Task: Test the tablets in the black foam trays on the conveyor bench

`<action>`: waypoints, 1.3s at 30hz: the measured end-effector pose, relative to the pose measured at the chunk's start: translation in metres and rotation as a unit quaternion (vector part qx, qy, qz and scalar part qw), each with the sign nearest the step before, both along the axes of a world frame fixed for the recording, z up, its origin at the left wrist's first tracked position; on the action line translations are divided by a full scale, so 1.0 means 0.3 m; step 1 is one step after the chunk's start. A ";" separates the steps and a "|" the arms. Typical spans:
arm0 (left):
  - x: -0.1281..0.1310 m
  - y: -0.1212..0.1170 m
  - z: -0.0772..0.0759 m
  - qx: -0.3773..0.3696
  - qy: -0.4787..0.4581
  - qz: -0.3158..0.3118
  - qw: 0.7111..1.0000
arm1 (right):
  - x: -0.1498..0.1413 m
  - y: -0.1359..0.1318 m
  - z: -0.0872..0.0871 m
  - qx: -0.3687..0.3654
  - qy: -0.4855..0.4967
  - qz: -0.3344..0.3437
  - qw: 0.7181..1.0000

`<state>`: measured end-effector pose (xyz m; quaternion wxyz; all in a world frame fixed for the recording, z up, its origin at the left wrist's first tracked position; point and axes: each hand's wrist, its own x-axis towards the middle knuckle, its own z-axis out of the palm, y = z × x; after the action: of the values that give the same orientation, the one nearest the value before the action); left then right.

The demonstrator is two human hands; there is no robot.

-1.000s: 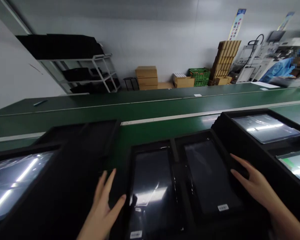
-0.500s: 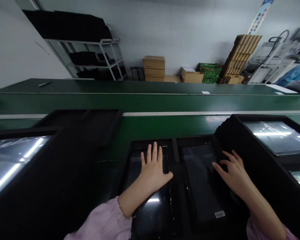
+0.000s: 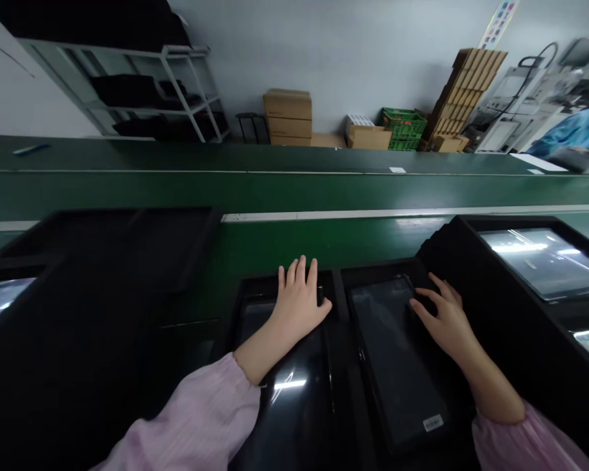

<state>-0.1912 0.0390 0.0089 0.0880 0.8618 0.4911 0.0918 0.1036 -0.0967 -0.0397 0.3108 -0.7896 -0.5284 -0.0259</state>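
A black tray [image 3: 340,297] with two compartments lies in front of me, a dark flat screen panel in each. My left hand [image 3: 299,301] is spread palm down over the far end of the left panel [image 3: 294,405], its fingertips near the tray's far rim. My right hand [image 3: 444,320] is at the far right edge of the right panel [image 3: 397,360], thumb and fingers apart, the thumb by that edge. Whether it grips the panel I cannot tell for certain. A small white label sits at the right panel's near end.
To the right rises a stack of black trays [image 3: 464,261], with shiny panels in the top one. More black trays [image 3: 127,248] stand on the left. Behind runs a green conveyor bench [image 3: 299,193]; cartons [image 3: 288,114], green crates [image 3: 403,127] and a person in blue [image 3: 572,131] are beyond it.
My left hand has moved from beside the tray rightward over the left panel, then toward its far end. My right hand has gone from the tray's right side to the right panel's edge.
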 end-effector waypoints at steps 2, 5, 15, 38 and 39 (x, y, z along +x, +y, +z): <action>-0.006 -0.001 -0.003 -0.005 -0.006 -0.009 1.000 | -0.006 -0.006 0.005 -0.003 0.001 0.000 1.000; 0.000 -0.010 -0.001 -0.017 -0.018 -0.007 1.000 | -0.016 -0.004 0.017 -0.015 0.003 -0.001 1.000; -0.112 0.030 0.073 -0.136 -0.173 0.009 0.976 | -0.019 0.016 0.051 -0.068 0.057 0.007 0.996; -0.464 -0.341 -0.008 -0.327 -0.435 0.476 0.691 | -0.012 -0.140 0.101 -0.083 0.189 -0.007 0.978; -0.459 -0.321 -0.003 -0.322 -0.435 0.476 0.693 | -0.014 -0.134 0.101 -0.091 0.180 -0.004 0.980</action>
<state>-0.3289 -0.0572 0.0080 0.5085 0.2953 0.7421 0.3217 0.0994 -0.1370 -0.0094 0.3277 -0.8082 -0.4613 0.1632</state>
